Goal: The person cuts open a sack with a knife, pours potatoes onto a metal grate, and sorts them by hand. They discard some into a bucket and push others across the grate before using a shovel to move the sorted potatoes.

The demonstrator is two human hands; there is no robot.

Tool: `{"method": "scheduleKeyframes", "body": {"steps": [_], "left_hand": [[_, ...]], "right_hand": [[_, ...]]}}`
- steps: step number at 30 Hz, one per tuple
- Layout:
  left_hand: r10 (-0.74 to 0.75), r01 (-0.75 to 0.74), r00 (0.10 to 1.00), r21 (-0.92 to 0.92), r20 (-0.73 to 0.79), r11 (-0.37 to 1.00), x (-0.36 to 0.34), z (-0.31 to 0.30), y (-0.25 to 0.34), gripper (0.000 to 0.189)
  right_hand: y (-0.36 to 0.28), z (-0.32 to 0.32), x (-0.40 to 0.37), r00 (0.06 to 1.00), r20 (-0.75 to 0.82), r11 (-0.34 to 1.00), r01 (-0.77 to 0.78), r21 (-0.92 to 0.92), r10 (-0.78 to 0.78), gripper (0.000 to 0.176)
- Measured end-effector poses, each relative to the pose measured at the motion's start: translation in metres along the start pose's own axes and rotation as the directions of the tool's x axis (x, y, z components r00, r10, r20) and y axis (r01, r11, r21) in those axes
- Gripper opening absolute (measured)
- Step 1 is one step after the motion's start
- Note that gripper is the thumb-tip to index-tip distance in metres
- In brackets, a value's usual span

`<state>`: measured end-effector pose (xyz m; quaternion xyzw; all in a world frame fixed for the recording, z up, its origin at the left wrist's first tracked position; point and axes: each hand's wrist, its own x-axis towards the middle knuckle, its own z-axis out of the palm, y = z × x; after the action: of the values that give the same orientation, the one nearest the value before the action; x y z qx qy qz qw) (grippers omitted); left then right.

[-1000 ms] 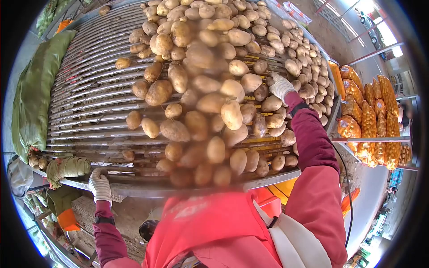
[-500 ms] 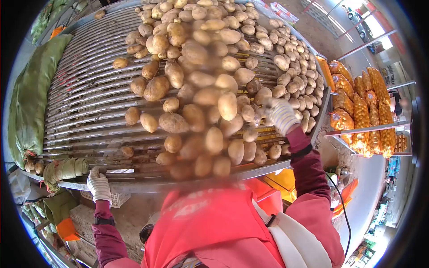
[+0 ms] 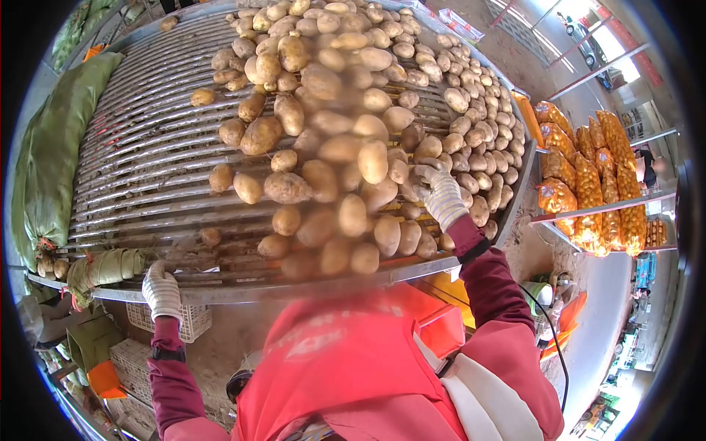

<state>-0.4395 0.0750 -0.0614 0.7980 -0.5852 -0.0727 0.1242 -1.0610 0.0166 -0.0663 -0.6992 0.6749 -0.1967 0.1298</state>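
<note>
Potatoes [image 3: 353, 147] piled under right hand [image 3: 441, 195], fingers curled, grasp unclear; left hand [image 3: 162, 290] gripping conveyor rim [image 3: 243, 294].

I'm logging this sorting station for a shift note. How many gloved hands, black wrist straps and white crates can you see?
Gloved hands: 2, the left hand at the table rim and the right hand among the potatoes
Black wrist straps: 2, one on each wrist
White crates: 1, below the rim
Total: 5
</note>
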Motion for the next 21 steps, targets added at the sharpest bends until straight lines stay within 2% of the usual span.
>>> {"method": "scheduleKeyframes", "body": {"steps": [3, 4, 5, 7, 9, 10, 11, 12, 13, 14, 15, 16, 18, 19, 21], "left_hand": [[-0.016, 0.017, 1.000, -0.016, 0.015, 1.000, -0.001, -0.007, 0.012, 0.017], [-0.019, 0.019, 1.000, -0.014, 0.024, 1.000, -0.001, -0.008, 0.012, 0.017], [-0.025, 0.025, 0.999, -0.010, 0.029, 1.000, -0.001, -0.008, 0.012, 0.017], [-0.025, 0.025, 0.999, -0.014, 0.033, 1.000, -0.001, -0.007, 0.008, 0.017], [-0.025, 0.025, 0.999, 0.004, 0.033, 1.000, 0.000, -0.008, 0.009, 0.017], [-0.027, 0.027, 0.999, 0.003, 0.027, 1.000, 0.000, -0.005, 0.007, 0.017], [-0.027, 0.027, 0.999, 0.002, 0.024, 1.000, 0.001, -0.002, 0.002, 0.018], [-0.026, 0.026, 0.999, 0.001, 0.019, 1.000, 0.003, 0.000, -0.001, 0.018], [-0.031, 0.031, 0.999, -0.004, 0.030, 1.000, 0.003, 0.000, -0.002, 0.019], [-0.048, 0.048, 0.997, 0.004, 0.054, 0.999, 0.002, -0.003, 0.001, 0.019], [-0.066, 0.065, 0.995, 0.012, 0.075, 0.998, 0.001, -0.007, 0.006, 0.019], [-0.083, 0.082, 0.992, 0.019, 0.095, 0.996, 0.002, -0.009, 0.009, 0.019], [-0.042, 0.042, 0.998, 0.004, 0.043, 0.999, 0.003, -0.002, -0.001, 0.018], [-0.019, 0.019, 1.000, -0.001, 0.023, 1.000, 0.003, 0.001, -0.004, 0.018], [-0.036, 0.036, 0.998, 0.007, 0.060, 0.999, 0.002, -0.004, 0.003, 0.018]], "right_hand": [[-0.010, 0.015, -0.006, 0.993, 0.088, 0.991, 0.087, -0.098, -0.078, 0.037], [-0.011, 0.014, -0.004, 0.994, 0.073, 0.982, -0.093, 0.165, 0.082, 0.038], [-0.022, 0.007, 0.003, 0.967, 0.103, 0.873, -0.255, 0.416, 0.233, 0.039], [-0.053, -0.022, 0.002, 0.943, 0.153, 0.873, -0.333, 0.357, 0.297, 0.041], [-0.031, -0.015, 0.005, 0.961, 0.222, 0.986, -0.167, -0.022, 0.168, 0.046], [-0.030, -0.018, 0.010, 0.955, 0.273, 0.976, -0.059, -0.210, 0.116, 0.048], [-0.037, -0.025, 0.015, 0.874, 0.414, 0.964, -0.196, -0.179, 0.255, 0.055], [-0.036, -0.025, 0.014, 0.844, 0.456, 0.936, -0.346, 0.061, 0.282, 0.053], [-0.031, -0.020, 0.013, 0.815, 0.501, 0.830, -0.476, 0.291, 0.292, 0.052], [-0.005, 0.000, 0.010, 0.875, 0.468, 0.681, -0.419, 0.600, 0.126, 0.049], [0.019, 0.020, 0.008, 0.907, 0.418, 0.365, -0.373, 0.853, -0.050, 0.046], [0.043, 0.040, 0.006, 0.909, 0.356, 0.027, -0.359, 0.933, -0.218, 0.044], [-0.009, -0.004, -0.009, 0.945, 0.312, 0.479, -0.321, 0.817, 0.101, 0.050], [-0.014, -0.008, -0.013, 0.951, 0.295, 0.384, -0.307, 0.871, 0.093, 0.058], [-0.031, -0.023, -0.023, 0.934, 0.289, 0.350, -0.349, 0.869, 0.212, 0.057]]}}
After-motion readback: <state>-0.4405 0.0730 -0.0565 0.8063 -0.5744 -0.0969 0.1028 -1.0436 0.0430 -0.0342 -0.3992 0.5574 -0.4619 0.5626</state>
